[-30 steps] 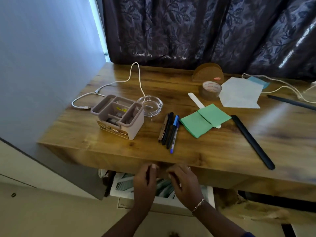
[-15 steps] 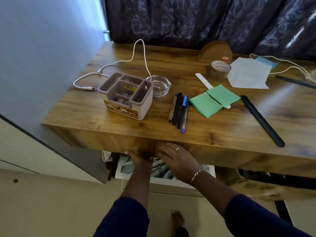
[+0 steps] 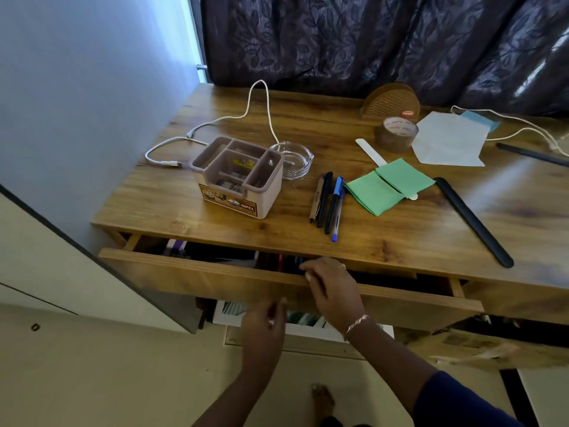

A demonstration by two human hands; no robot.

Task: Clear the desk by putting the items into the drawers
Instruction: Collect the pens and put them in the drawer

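My right hand (image 3: 334, 291) hooks over the drawer front (image 3: 184, 282), lower centre, to pull it wider. Left hand (image 3: 264, 322) underneath is blurred, grip unclear. Pens (image 3: 329, 201) waiting.

Right grip (image 3: 334, 291) holds drawer (image 3: 197, 278) front edge; drawer part open.
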